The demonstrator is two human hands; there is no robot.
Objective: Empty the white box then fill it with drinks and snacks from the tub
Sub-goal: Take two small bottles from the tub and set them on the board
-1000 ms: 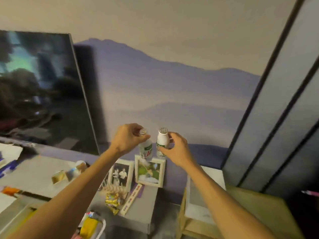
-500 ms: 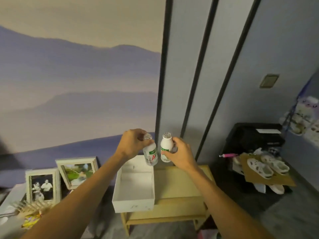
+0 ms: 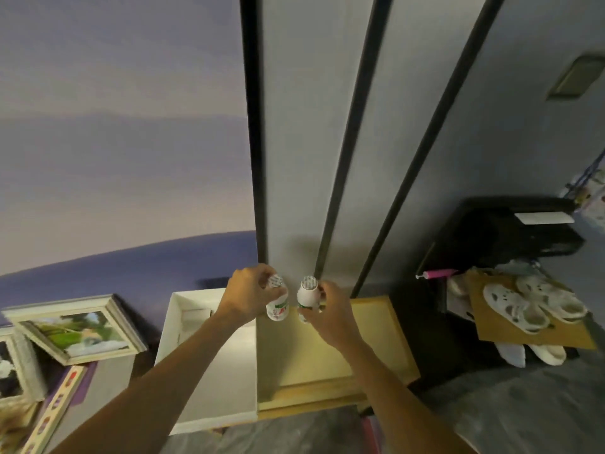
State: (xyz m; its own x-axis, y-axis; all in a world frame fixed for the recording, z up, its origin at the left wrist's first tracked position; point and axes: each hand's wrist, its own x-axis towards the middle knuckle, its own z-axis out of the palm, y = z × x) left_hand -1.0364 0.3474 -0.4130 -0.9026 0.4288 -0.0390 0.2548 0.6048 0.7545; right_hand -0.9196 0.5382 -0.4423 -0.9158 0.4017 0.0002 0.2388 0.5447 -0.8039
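You have one small white drink bottle in each hand, both upright and well above the tabletop. Your left hand point(image 3: 250, 294) curls its fingers and thumb round the shoulder of the left bottle point(image 3: 277, 306). Your right hand point(image 3: 330, 311) wraps its fingers round the body of the right bottle point(image 3: 307, 294) from the side. The two bottles are just beside each other, not touching. Judge them light, thin-walled plastic: stiff enough to hold, but smooth, and likely to give if you squeeze. The foil lids are the weak point, so keep your fingertips off the tops and grip at the waist below the shoulder, where the narrowing stops a slip. The white box point(image 3: 214, 422) sits open-topped on the left part of the pale wooden side table point(image 3: 376, 326), its right wall running under the left bottle, while the right bottle hangs over bare tabletop just right of it. What shows of the box's floor looks empty. Your left forearm hides a good strip of it, though, and there may be a low divider at the far end, which the soft picture doesn't settle. The tub is out of view.
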